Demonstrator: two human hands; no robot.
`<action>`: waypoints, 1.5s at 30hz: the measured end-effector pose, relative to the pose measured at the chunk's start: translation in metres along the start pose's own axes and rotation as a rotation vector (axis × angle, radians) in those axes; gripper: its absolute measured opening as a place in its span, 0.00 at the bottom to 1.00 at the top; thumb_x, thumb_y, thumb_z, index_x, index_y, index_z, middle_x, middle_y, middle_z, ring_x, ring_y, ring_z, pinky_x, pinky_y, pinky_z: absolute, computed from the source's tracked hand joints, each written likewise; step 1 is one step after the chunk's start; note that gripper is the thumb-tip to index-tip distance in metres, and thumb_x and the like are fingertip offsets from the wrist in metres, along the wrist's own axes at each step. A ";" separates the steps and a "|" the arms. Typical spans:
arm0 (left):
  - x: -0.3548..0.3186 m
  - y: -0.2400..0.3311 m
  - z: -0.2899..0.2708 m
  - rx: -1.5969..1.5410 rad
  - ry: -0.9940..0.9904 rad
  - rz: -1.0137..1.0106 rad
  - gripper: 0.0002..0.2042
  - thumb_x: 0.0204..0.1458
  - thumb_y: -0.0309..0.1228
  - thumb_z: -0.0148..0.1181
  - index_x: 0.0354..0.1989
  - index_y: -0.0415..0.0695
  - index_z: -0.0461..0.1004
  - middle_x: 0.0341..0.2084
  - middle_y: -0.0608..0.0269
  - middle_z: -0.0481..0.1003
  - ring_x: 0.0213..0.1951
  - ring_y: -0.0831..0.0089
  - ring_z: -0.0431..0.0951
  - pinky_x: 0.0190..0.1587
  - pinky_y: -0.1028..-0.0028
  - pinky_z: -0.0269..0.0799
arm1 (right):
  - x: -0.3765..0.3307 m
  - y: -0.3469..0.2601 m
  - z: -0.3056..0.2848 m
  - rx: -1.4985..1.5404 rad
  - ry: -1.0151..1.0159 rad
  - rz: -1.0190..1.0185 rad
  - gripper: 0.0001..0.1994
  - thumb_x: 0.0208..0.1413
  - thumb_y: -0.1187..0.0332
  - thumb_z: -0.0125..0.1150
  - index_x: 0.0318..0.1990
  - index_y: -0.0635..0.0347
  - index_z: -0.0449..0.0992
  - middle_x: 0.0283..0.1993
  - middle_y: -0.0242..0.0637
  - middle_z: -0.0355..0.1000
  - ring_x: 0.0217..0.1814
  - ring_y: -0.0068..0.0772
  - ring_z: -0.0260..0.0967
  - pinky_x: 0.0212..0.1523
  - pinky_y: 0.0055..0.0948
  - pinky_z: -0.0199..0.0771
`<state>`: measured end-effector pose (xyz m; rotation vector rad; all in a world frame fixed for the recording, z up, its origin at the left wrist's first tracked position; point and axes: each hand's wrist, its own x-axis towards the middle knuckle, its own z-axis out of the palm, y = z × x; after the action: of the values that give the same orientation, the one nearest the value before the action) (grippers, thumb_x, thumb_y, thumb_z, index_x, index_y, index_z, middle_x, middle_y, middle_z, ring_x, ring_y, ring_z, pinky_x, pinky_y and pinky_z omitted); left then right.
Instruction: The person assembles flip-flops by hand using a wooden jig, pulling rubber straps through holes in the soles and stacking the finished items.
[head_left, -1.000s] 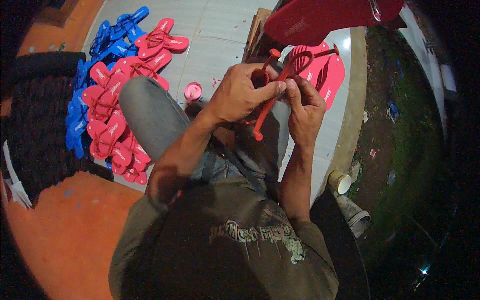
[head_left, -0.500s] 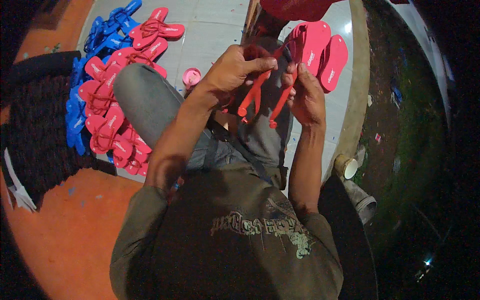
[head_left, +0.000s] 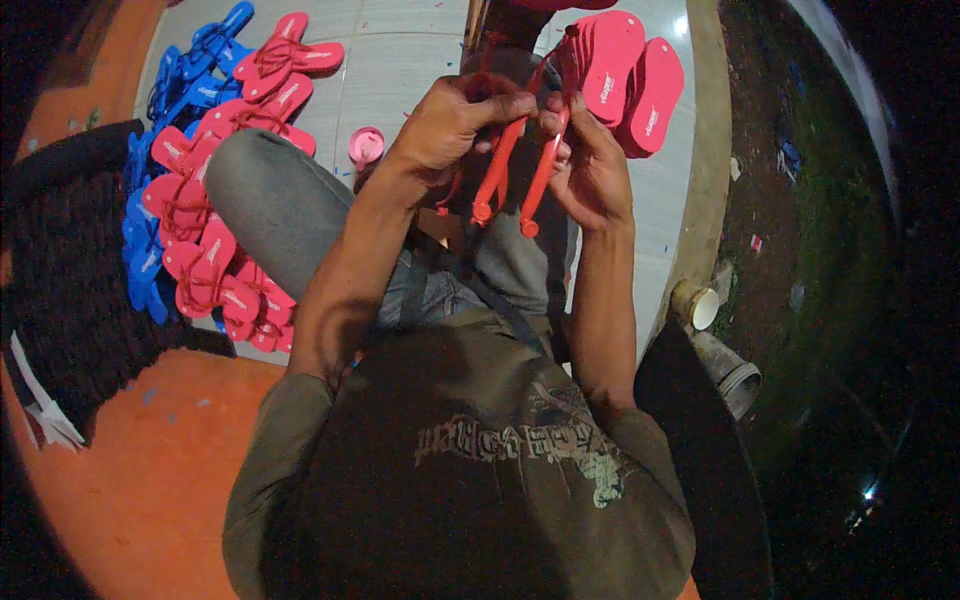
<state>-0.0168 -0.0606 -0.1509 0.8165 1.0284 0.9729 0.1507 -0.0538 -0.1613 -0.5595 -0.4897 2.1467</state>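
Observation:
Above my lap, my left hand (head_left: 445,130) pinches a red flip-flop strap (head_left: 497,175) between thumb and fingers. Its ends hang down, one with a round plug. Close beside it, my right hand (head_left: 595,172) is closed on another red strap length (head_left: 541,188), which also ends in a plug and rises above the fingers. Whether both lengths belong to one strap is hidden by the fingers. Just beyond my right hand lie stacked pink soles (head_left: 612,72) and another pink sole stack (head_left: 656,95), with no straps showing.
Pink flip-flops with red straps (head_left: 205,282) are heaped left of my bent knee (head_left: 265,190). Blue flip-flops (head_left: 143,255) lie behind them. A small pink cup (head_left: 366,146) stands on the tiled floor (head_left: 420,60). Pale containers (head_left: 695,305) sit at the right edge.
The view has shifted slightly. Both hands keep their hold on the red straps; the right-hand length now hangs nearer and more in line with the left one.

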 end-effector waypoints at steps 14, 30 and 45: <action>0.002 -0.008 0.003 -0.128 0.015 0.007 0.11 0.43 0.35 0.62 0.29 0.40 0.73 0.19 0.70 0.71 0.18 0.87 0.63 0.18 0.85 0.54 | 0.000 0.001 -0.004 0.000 0.012 -0.018 0.13 0.59 0.61 0.42 0.39 0.61 0.66 0.28 0.29 0.66 0.22 0.14 0.56 0.21 0.13 0.55; -0.015 0.054 -0.048 -0.107 0.413 0.288 0.12 0.53 0.43 0.45 0.32 0.46 0.63 0.20 0.68 0.66 0.16 0.85 0.59 0.17 0.86 0.52 | -0.032 0.026 0.024 -1.268 0.247 0.051 0.12 0.51 0.63 0.53 0.34 0.64 0.72 0.26 0.31 0.69 0.30 0.20 0.63 0.34 0.21 0.64; -0.017 0.058 -0.028 0.081 0.249 0.236 0.12 0.48 0.35 0.57 0.26 0.36 0.73 0.17 0.64 0.71 0.19 0.81 0.70 0.21 0.83 0.65 | 0.013 0.053 0.026 -1.062 0.378 -0.344 0.18 0.49 0.64 0.58 0.45 0.65 0.67 0.35 0.43 0.72 0.32 0.30 0.69 0.34 0.26 0.67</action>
<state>-0.0617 -0.0526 -0.1026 0.9146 1.2097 1.2644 0.0961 -0.0770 -0.1706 -1.3022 -1.3906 1.2741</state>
